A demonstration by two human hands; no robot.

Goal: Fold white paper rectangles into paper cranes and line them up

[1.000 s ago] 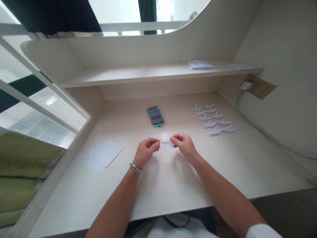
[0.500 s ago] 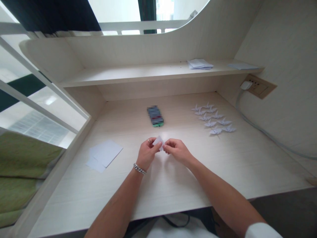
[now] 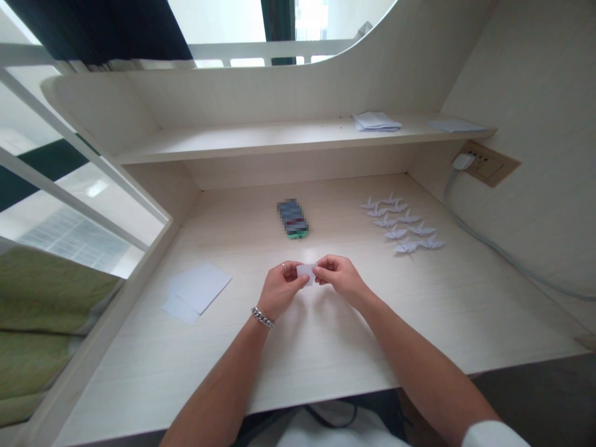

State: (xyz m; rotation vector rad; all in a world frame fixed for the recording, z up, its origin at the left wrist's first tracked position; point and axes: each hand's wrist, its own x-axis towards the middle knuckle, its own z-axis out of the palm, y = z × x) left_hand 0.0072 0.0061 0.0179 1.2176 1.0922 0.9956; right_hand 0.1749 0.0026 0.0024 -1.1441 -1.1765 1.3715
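Observation:
A small folded piece of white paper (image 3: 305,271) is held up between my two hands, just above the desk. My left hand (image 3: 280,287) pinches its left side, thumb in front and fingers behind. At its right edge, my right hand (image 3: 341,277) grips it between thumb and forefinger. The fingers partly cover the paper, so its folds are hard to make out. On the desk to the right stand several white paper cranes (image 3: 395,231) in rows. Loose white sheets (image 3: 205,287) lie overlapping on the left.
A phone-like object (image 3: 293,218), blurred out and green at its near end, lies beyond my hands. Above the desk (image 3: 223,372) runs a shelf (image 3: 242,138) bearing a paper stack (image 3: 376,121). A cable (image 3: 493,245) hangs from the wall socket (image 3: 488,162) along the right side.
The small paper has turned from a tilted, pointed pose to a more level, squarish one. Both hands have shifted slightly to the right with it.

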